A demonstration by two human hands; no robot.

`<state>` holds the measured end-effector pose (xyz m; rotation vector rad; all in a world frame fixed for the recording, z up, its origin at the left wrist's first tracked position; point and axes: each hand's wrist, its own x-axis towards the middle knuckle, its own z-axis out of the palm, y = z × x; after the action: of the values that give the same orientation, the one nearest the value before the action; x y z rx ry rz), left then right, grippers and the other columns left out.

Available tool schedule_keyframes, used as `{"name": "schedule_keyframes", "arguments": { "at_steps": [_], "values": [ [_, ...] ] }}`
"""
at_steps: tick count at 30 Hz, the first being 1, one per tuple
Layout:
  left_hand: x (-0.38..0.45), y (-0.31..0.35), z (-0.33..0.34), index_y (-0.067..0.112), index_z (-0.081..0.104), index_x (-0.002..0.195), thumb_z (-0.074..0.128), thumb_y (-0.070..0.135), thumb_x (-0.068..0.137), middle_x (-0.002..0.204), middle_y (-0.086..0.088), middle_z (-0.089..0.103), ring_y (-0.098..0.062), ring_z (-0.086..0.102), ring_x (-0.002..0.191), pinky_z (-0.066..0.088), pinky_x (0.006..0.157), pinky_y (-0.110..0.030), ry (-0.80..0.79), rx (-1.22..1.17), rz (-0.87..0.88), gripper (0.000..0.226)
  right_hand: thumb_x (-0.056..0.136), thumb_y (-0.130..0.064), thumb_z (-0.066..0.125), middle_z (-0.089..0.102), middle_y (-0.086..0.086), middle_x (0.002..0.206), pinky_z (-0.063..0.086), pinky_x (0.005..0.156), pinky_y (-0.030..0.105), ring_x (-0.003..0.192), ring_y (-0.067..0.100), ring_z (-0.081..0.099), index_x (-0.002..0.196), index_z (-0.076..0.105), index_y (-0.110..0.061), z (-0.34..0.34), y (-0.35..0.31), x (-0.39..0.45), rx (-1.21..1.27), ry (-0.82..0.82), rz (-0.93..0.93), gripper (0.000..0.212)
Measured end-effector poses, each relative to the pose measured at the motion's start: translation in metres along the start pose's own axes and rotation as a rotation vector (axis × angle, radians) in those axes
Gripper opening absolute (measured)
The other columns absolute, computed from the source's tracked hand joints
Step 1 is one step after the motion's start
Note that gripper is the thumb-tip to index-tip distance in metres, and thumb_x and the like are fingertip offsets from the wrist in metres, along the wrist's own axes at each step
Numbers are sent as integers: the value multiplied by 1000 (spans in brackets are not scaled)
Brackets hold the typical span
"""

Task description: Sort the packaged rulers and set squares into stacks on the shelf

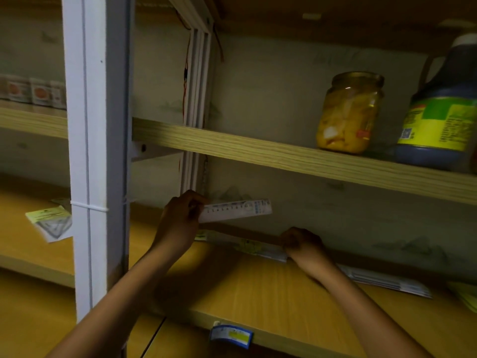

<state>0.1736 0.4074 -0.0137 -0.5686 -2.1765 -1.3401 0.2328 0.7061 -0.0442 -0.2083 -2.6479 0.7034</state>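
Note:
My left hand (180, 218) grips the left end of a white packaged ruler (237, 210), held level above the lower shelf (258, 288) near the back wall. My right hand (302, 242) pinches the right end of a brown wooden ruler (247, 235), which lies over a flat pack with a yellow-green label (251, 248). More packaged rulers (384, 280) lie on the shelf to the right, behind my right wrist. A packaged set square (50, 223) rests on the neighbouring shelf at the left.
A white metal upright (96, 151) divides the two shelf bays. On the upper shelf board (284, 153) stand a jar of yellow preserves (348, 112) and a dark bottle with a yellow-green label (441, 112). A blue price tag (231, 335) hangs on the lower shelf's front edge. Small boxes (33, 91) sit at upper left.

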Motion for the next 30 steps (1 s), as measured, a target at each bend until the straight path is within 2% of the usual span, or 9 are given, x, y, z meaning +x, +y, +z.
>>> {"name": "schedule_keyframes", "arguments": {
  "at_steps": [3,8,12,14,18,21,24,27,30],
  "values": [
    [-3,7,-2,28,63,95,52,13,97,105,-3,61,-18,60,95,48,67,-31,-8,-25,-17,19,90,-24,59,64,-11,103,50,79,25,92,6,59,106,64,-31,-15,6,-9,-50,-53,-37,18],
    [-17,39,8,27,61,87,52,7,96,92,5,63,-8,59,85,43,63,-29,-41,-96,33,24,92,-26,58,63,-11,107,49,79,21,95,5,59,118,59,-31,-43,24,-31,-125,-54,-108,27],
    [-32,65,30,21,64,98,53,7,96,99,4,65,-9,60,92,50,71,-33,-106,-89,54,18,92,-20,59,63,-9,91,49,73,21,83,3,59,118,57,-28,-68,48,-55,-135,-44,-127,27],
    [-39,79,46,18,65,102,55,6,95,104,1,66,-11,60,97,51,73,-29,-125,-68,75,17,91,-15,59,64,-8,87,50,71,22,80,4,61,116,59,-23,-84,62,-67,-135,-35,-127,27],
    [-54,109,82,19,64,99,57,5,93,99,3,66,-10,61,93,44,65,-15,-149,-28,114,17,90,-12,62,64,-7,91,54,80,29,83,6,61,115,61,-22,-120,94,-93,-154,-5,-93,26],
    [-64,133,113,20,63,98,55,6,95,98,1,66,-13,63,91,51,65,-24,-198,-33,110,17,90,-14,64,63,-7,91,50,76,20,81,3,59,114,61,-23,-147,119,-113,-150,20,-58,25],
    [-72,155,145,20,63,99,55,7,95,97,-1,67,-16,64,89,55,70,-40,-223,-15,126,15,86,-12,65,64,-10,85,52,77,25,76,2,59,112,64,-22,-172,147,-129,-164,53,-31,27],
    [-79,172,175,21,62,98,54,7,95,94,0,66,-17,63,85,52,69,-40,-265,-23,109,16,85,-11,64,64,-10,80,50,72,25,70,2,59,110,64,-22,-192,170,-143,-180,70,4,28],
    [-79,181,201,22,62,97,53,8,95,92,-4,68,-28,65,81,52,69,-46,-336,-33,101,17,87,-13,66,64,-10,83,51,73,26,74,3,60,110,62,-26,-209,185,-147,-188,78,31,26]
  ]
}}
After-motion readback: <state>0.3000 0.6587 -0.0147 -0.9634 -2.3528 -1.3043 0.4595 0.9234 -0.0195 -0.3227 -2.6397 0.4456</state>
